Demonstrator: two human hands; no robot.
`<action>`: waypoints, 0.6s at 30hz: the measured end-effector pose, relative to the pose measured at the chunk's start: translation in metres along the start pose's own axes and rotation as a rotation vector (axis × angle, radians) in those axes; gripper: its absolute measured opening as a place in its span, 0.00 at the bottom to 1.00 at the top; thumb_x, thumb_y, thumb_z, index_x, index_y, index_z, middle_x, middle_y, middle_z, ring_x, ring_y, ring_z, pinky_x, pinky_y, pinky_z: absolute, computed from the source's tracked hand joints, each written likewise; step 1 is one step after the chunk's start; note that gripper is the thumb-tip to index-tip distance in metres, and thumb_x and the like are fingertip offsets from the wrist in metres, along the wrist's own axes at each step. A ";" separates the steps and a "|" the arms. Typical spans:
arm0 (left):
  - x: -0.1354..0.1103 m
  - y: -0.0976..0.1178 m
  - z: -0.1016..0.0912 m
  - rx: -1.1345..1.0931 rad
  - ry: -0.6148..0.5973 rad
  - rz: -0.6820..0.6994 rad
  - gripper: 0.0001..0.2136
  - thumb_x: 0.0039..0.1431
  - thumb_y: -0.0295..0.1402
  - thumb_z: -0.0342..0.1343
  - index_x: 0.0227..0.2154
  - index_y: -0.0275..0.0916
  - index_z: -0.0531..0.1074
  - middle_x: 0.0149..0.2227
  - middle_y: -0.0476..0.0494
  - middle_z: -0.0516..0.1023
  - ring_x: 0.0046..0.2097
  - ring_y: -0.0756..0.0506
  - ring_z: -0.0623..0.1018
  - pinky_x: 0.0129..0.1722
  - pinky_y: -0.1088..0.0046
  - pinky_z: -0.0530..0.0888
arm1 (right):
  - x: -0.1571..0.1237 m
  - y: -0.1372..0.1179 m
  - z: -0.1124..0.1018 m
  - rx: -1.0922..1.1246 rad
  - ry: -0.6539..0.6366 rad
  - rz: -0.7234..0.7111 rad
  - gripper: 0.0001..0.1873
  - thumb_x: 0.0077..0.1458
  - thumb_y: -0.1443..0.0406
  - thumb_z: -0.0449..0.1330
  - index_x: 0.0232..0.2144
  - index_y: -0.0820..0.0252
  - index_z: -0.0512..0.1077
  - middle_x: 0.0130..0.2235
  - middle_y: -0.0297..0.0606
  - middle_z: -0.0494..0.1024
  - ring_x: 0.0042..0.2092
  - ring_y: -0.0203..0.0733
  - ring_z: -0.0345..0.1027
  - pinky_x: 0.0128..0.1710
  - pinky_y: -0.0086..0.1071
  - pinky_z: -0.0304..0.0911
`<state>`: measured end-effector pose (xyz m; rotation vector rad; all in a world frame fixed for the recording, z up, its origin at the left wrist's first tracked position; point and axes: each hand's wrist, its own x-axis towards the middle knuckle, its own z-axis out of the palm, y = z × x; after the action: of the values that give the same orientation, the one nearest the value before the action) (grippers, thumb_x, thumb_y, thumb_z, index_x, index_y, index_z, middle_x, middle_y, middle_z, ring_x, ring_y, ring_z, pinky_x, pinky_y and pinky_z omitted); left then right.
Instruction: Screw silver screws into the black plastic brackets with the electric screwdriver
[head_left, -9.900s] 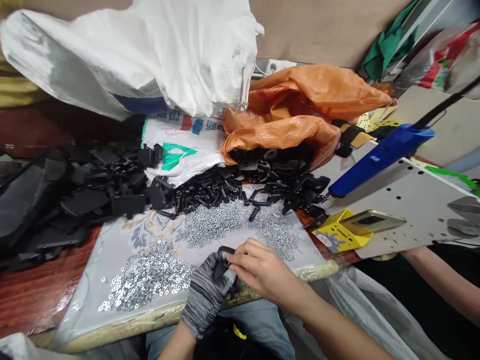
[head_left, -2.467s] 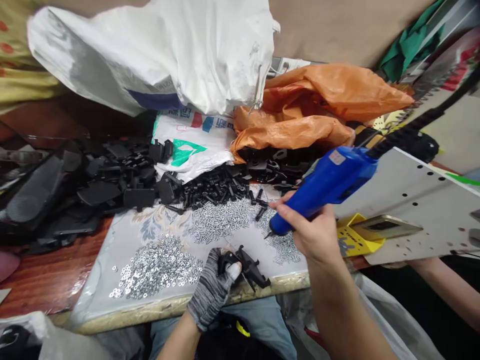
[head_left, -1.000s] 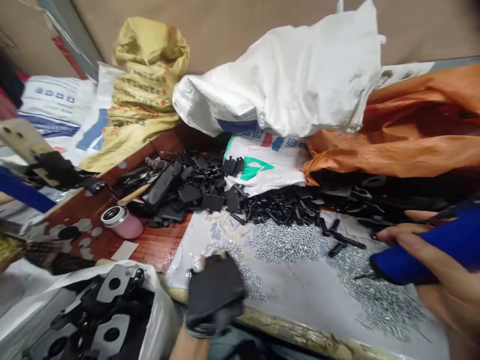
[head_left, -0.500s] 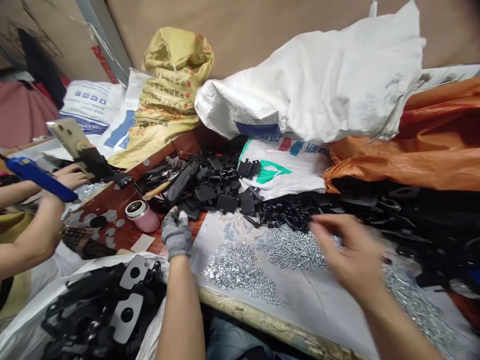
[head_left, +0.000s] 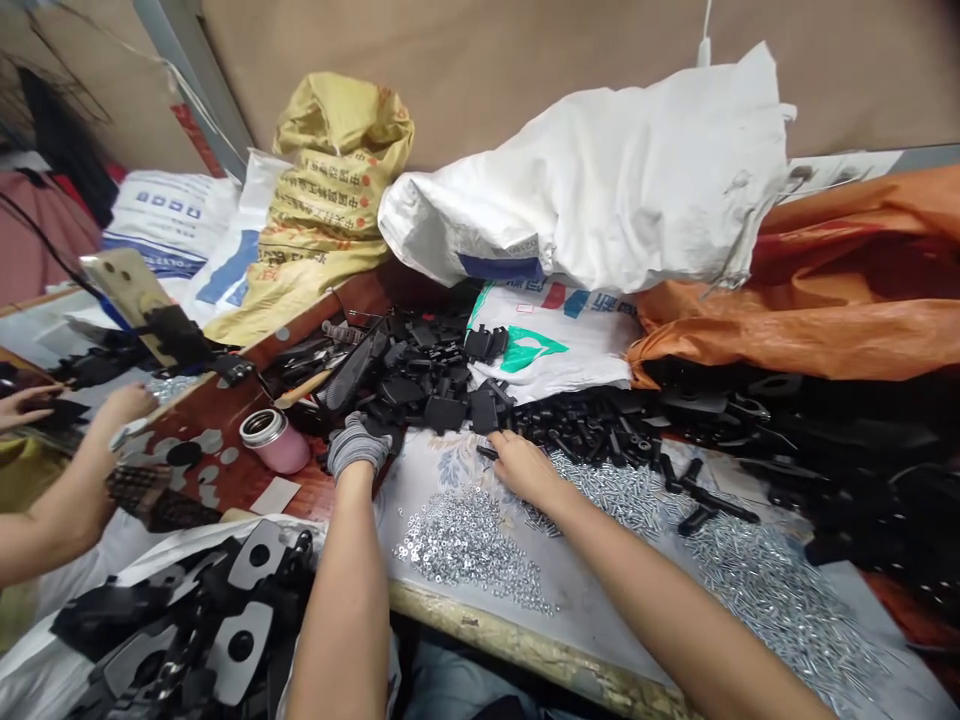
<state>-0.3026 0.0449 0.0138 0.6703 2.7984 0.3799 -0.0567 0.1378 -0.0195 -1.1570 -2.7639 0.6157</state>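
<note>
My left hand (head_left: 358,447), in a grey glove with bare fingertips, is curled over a black plastic part (head_left: 394,440) at the edge of the heap; its fingers are partly hidden. At the front of the black pile, my right hand (head_left: 521,468) is bare, with its fingertips closed on a small dark rod-like piece (head_left: 487,453). Just below lies a spread of small metal nuts (head_left: 472,545). Silver screws (head_left: 615,495) lie beside and under my right forearm. Flat black clips (head_left: 450,410) are heaped behind both hands.
An open pink flask (head_left: 277,445) stands left of my glove. Black T-shaped handles (head_left: 705,500) lie by more long screws (head_left: 780,580) at right. A bag of black parts (head_left: 240,640) sits at lower left. Full sacks (head_left: 585,190) line the back. A co-worker's arms (head_left: 75,480) show at left.
My right hand has swung left from over the screws to the black parts. My gloved hand has turned over and lowered onto the heap's edge. Black handles now show on the right. The view has shifted slightly.
</note>
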 end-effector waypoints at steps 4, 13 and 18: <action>-0.010 -0.003 0.000 0.068 -0.014 0.073 0.37 0.50 0.45 0.60 0.63 0.41 0.59 0.57 0.25 0.70 0.59 0.27 0.71 0.54 0.51 0.70 | -0.013 0.007 -0.008 0.100 0.041 -0.047 0.11 0.53 0.74 0.55 0.39 0.61 0.71 0.42 0.43 0.73 0.42 0.43 0.69 0.42 0.30 0.59; -0.036 0.007 0.009 0.087 0.115 0.195 0.25 0.54 0.38 0.58 0.54 0.33 0.68 0.51 0.26 0.74 0.57 0.28 0.71 0.57 0.52 0.67 | -0.057 0.007 -0.039 0.333 0.180 -0.083 0.02 0.55 0.68 0.58 0.32 0.57 0.67 0.35 0.34 0.75 0.38 0.40 0.69 0.39 0.31 0.61; -0.048 0.006 0.011 -0.072 0.090 0.298 0.28 0.53 0.30 0.59 0.58 0.33 0.66 0.49 0.30 0.77 0.51 0.33 0.77 0.53 0.58 0.72 | -0.086 0.007 -0.055 0.448 0.276 -0.130 0.04 0.58 0.63 0.58 0.35 0.56 0.68 0.36 0.36 0.76 0.37 0.42 0.71 0.39 0.35 0.64</action>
<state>-0.2553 0.0297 0.0139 1.0818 2.7536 0.5749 0.0217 0.0999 0.0346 -0.8793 -2.2865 0.9190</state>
